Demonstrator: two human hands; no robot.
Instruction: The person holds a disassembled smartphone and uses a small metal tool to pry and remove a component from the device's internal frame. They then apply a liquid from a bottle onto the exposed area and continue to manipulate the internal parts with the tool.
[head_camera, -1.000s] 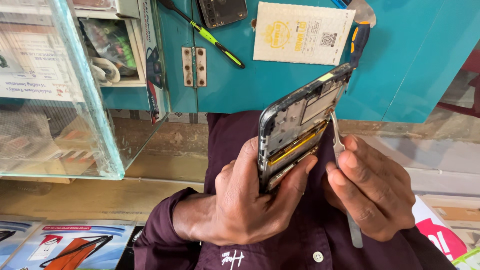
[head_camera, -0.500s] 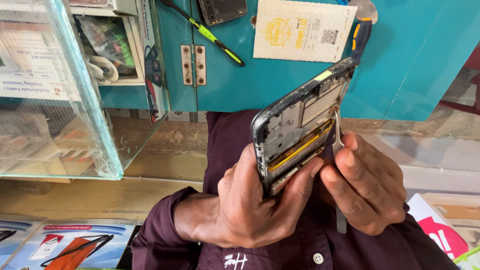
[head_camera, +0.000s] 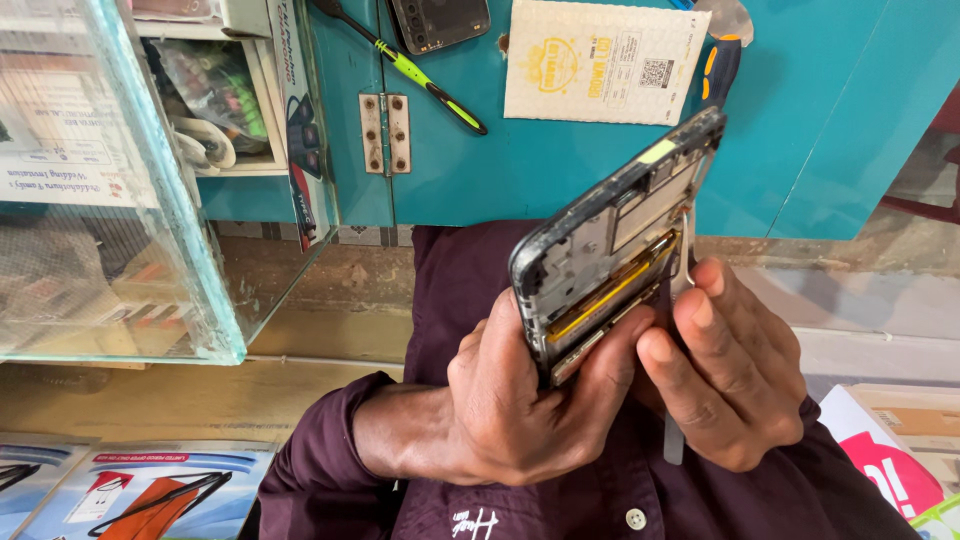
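Head view, teal counter (head_camera: 560, 170), glass display case (head_camera: 130, 250), opened phone (head_camera: 610, 250)

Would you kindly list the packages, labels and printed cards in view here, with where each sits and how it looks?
Cream card: top centre on the teal surface, rectangular, yellow emblem, small square code.
Printed boxes: bottom left, flat, blue and white with red-orange pictures.
Red and white package: bottom right, partly cut off.
White paper label: left, behind the glass case, rectangular.
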